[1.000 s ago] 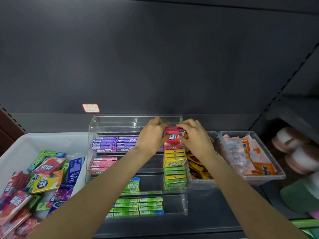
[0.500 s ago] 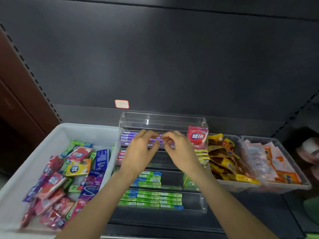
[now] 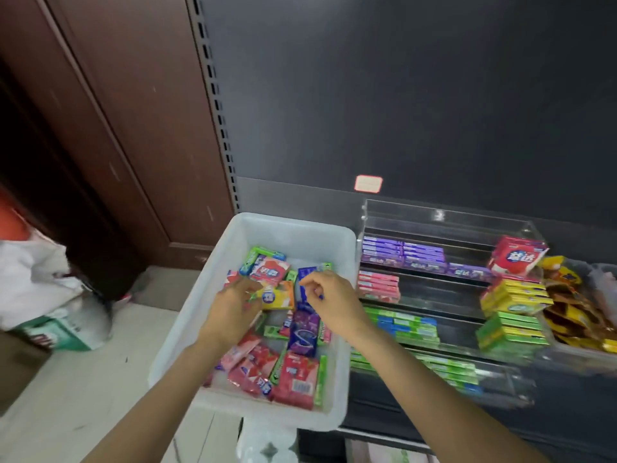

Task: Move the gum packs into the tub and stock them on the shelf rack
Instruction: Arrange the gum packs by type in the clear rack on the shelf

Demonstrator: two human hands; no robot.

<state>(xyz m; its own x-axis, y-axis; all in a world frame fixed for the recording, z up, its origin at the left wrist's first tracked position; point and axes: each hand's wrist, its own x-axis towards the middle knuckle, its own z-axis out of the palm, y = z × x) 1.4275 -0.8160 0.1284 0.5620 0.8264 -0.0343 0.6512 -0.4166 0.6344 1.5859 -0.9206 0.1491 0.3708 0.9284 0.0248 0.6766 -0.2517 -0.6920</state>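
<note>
A white tub (image 3: 290, 222) full of mixed gum packs stands left of the clear acrylic shelf rack (image 3: 447, 225). My left hand (image 3: 233, 307) is low over the packs with curled fingers beside a yellow-orange pack (image 3: 278, 297); blur hides whether it grips anything. Fingers of my right hand (image 3: 332, 295) curl round the edge of a blue gum pack (image 3: 306, 279) in the tub's back half. The rack holds purple packs (image 3: 404, 252), pink packs (image 3: 379, 285), green-blue packs (image 3: 404, 324), and on its right a red pack (image 3: 516, 259) above yellow (image 3: 514, 295) and green (image 3: 510, 332) stacks.
A clear tray of yellow snack bags (image 3: 574, 312) sits right of the rack on the dark shelf. A white bag (image 3: 36, 279) and a green box lie on the floor at the left, before a brown wooden cabinet (image 3: 117, 128).
Both hands left the rack's top tiers and swung left into the tub. My view turned left, bringing the floor and cabinet into sight.
</note>
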